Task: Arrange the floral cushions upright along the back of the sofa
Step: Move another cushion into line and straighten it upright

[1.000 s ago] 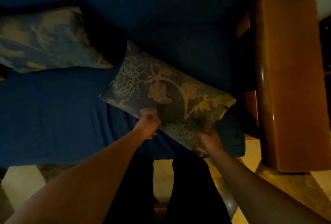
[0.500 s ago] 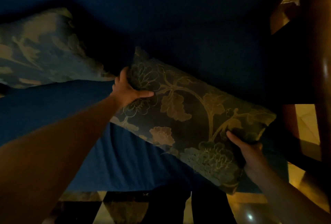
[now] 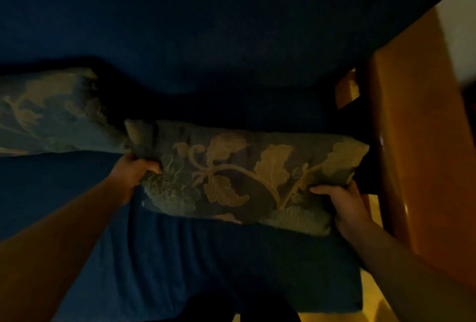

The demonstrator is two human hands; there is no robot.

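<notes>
On the dim dark-blue fabric sofa (image 3: 231, 257), my left hand (image 3: 134, 172) and right hand (image 3: 342, 203) clamp the ends of a dark cushion with gold leaves (image 3: 244, 174). Half a second ago it lay slanted; now it's level, nearer the backrest. A second, blurred floral cushion (image 3: 51, 113), cut off left, touches it. Two cushions.

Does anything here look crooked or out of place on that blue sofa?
Nothing looks damaged or spilled. The dark floral cushion is only mid-placement, gripped at its ends by the left hand and right hand. The paler floral cushion already leans against the blue sofa back.
</notes>
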